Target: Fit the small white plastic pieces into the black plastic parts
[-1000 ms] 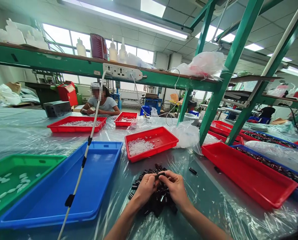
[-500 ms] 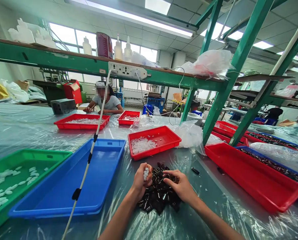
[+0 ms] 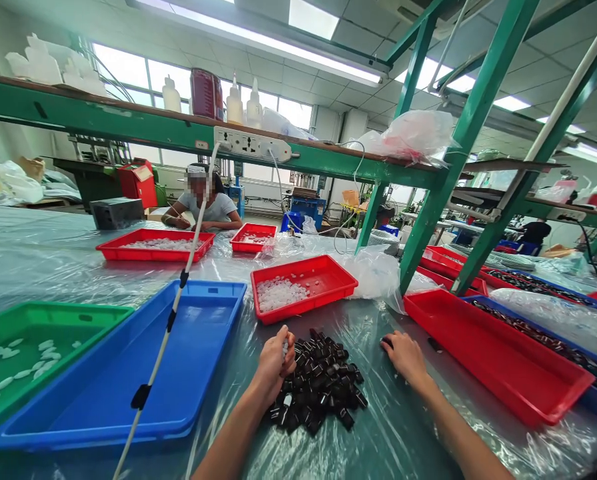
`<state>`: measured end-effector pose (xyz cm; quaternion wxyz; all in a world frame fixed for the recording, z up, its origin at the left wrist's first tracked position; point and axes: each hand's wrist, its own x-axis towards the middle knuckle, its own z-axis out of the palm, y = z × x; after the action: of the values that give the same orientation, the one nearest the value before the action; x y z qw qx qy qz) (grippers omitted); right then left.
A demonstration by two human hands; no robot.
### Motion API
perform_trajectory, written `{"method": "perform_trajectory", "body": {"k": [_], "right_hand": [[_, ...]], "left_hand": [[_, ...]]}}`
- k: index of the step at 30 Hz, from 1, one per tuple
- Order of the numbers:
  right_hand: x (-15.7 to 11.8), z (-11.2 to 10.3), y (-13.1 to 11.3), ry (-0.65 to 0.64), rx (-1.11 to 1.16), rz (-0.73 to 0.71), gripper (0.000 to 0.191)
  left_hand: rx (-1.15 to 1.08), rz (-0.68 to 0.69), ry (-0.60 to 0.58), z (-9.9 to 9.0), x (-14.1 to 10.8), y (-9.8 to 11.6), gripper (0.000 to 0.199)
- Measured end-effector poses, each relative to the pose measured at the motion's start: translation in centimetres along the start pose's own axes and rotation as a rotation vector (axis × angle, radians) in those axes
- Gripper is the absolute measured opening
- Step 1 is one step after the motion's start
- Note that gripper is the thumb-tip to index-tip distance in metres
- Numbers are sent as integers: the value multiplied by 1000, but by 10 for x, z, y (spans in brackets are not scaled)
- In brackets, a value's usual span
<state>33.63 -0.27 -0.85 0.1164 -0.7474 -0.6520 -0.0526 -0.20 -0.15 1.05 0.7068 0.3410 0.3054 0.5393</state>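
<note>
My left hand is closed around a cluster of small white pieces, which show between thumb and fingers. It hovers at the left edge of a heap of small, shiny black pieces on the plastic-covered table. To the right of the heap, my right hand is low over the table with its fingertips closed on a single black piece. Fingers and palm partly hide that piece. One white piece shows among the black ones on the heap's left side.
A red tray with white pieces stands beyond the heap. A blue tray and a green tray lie left, a long red tray right. A white cable crosses the blue tray. Another person sits across the table.
My right hand has moved right, from above the heap to the lone black piece, and its fingers have closed there. My left hand stays by the heap with its white pieces. The view has shifted slightly.
</note>
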Motion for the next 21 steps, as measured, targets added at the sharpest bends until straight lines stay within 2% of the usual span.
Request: {"method": "perform_trajectory", "body": {"k": [3, 6, 9, 12, 17, 21], "right_hand": [[-8, -6, -21, -46, 431, -96, 29], [-29, -26, -60, -103, 757, -219, 33], [-53, -54, -98, -112, 807, -368, 23], [-67, -76, -121, -89, 802, -482, 16], [-72, -87, -129, -123, 754, -565, 6], [-73, -87, -130, -83, 704, -563, 6]], "left_hand": [[79, -40, -45, 3, -2, -4, 50], [138, -124, -156, 9, -6, -10, 49], [169, -206, -311, 17, -15, -16, 46], [211, -260, -436, 25, -26, -17, 44], [245, -281, -502, 30, -36, -14, 38], [256, -234, -529, 29, -35, -18, 31]]}}
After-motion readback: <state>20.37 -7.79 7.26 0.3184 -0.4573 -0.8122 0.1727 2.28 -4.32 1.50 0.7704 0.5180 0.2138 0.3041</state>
